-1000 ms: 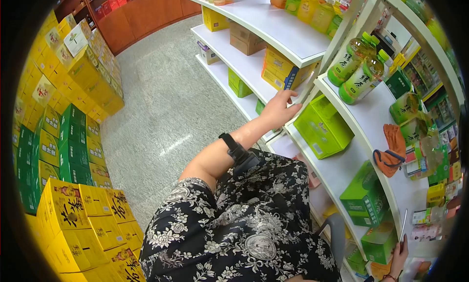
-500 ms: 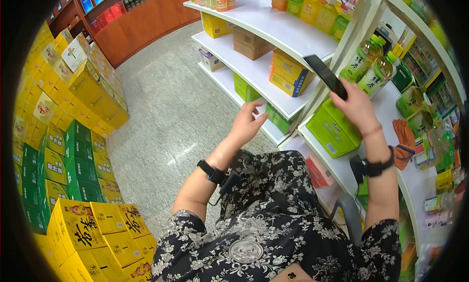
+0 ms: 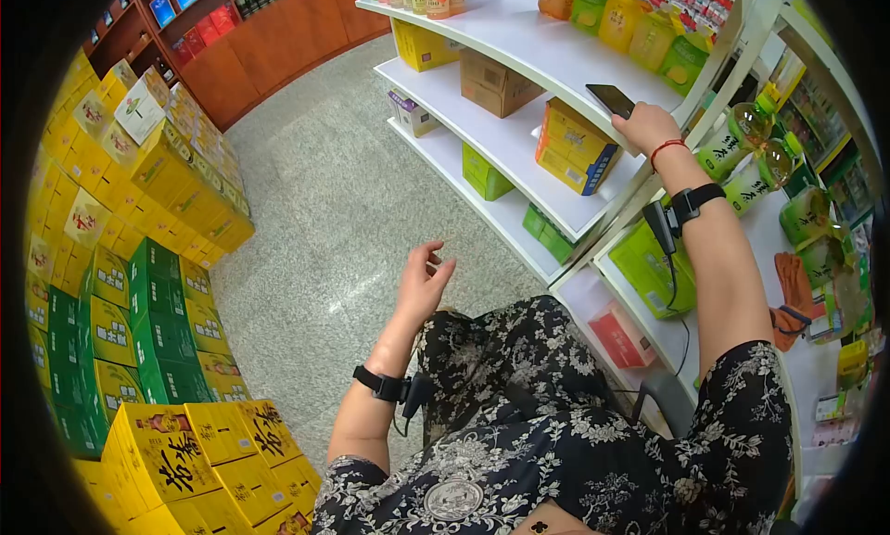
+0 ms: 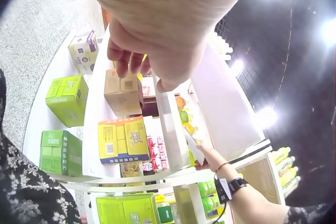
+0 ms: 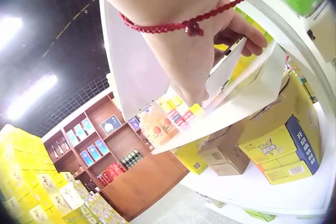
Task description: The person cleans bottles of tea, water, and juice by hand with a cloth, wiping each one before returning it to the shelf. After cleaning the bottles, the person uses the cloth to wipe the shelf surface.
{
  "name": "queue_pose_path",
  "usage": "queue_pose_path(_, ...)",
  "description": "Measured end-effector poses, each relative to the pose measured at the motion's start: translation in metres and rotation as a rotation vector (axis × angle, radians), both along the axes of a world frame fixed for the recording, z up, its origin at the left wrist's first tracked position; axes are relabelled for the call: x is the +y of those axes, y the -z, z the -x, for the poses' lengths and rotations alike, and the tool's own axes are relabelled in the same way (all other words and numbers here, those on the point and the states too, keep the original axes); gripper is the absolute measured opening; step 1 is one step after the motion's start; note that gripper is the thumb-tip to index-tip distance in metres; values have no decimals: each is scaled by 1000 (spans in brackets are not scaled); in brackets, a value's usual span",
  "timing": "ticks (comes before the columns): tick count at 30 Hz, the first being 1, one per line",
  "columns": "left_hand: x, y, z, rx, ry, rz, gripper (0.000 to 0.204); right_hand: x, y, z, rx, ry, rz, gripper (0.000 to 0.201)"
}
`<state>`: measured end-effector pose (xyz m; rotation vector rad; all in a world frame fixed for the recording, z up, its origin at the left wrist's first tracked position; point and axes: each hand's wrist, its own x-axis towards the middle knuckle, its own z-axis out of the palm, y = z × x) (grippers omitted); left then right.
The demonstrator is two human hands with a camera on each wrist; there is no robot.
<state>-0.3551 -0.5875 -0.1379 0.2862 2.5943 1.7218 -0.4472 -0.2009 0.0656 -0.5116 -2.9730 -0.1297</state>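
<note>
My right hand (image 3: pixel 649 127) grips a smartphone (image 3: pixel 608 99) over the top white shelf (image 3: pixel 556 48), its dark screen facing up in the head view. In the right wrist view the phone's pale back and edge (image 5: pixel 226 71) show between thumb and fingers. A red cord bracelet (image 3: pixel 667 149) circles that wrist. My left hand (image 3: pixel 422 283) hangs over the floor with loosely bent fingers and nothing in it. Below the phone, on the middle shelf, stands a yellow carton (image 3: pixel 577 147) with a blue end.
Green tea bottles (image 3: pixel 742 155) and orange gloves (image 3: pixel 793 294) lie on the right-hand shelf. Pouch drinks (image 3: pixel 640 34) line the back of the top shelf. A brown carton (image 3: pixel 496 81) stands below it. Stacked yellow cases (image 3: pixel 167 452) and green cases (image 3: pixel 162 322) flank the left of the floor (image 3: pixel 315 183).
My right hand first held the phone low at the right, then brought it up and forward over the top shelf. My left hand has drawn back leftward from the shelf post.
</note>
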Motion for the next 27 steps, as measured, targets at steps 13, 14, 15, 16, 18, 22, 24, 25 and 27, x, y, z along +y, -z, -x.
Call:
queue_pose_path(13,-2,-19,48,48,15,28,37,10,14,29,7,109,-34,50)
queue_pose_path(14,0,-18,53,51,19,30,37,10,14,31,5,104,-44,51)
queue_pose_path(15,-2,-16,59,76,34,12,37,7,14,32,4,101,-53,52)
queue_pose_path(16,0,-14,63,99,49,-4,37,7,14,32,7,109,-49,52)
queue_pose_path(18,5,-23,69,82,68,8,37,10,15,31,25,107,-49,54)
queue_pose_path(22,12,-32,82,49,92,-25,43,14,22,31,70,135,-36,55)
queue_pose_path(24,15,-35,87,77,110,-3,43,14,22,32,89,147,-24,55)
queue_pose_path(25,17,-37,89,103,115,14,42,14,22,32,107,147,-17,55)
queue_pose_path(27,19,-43,90,103,138,19,42,15,25,34,128,161,2,55)
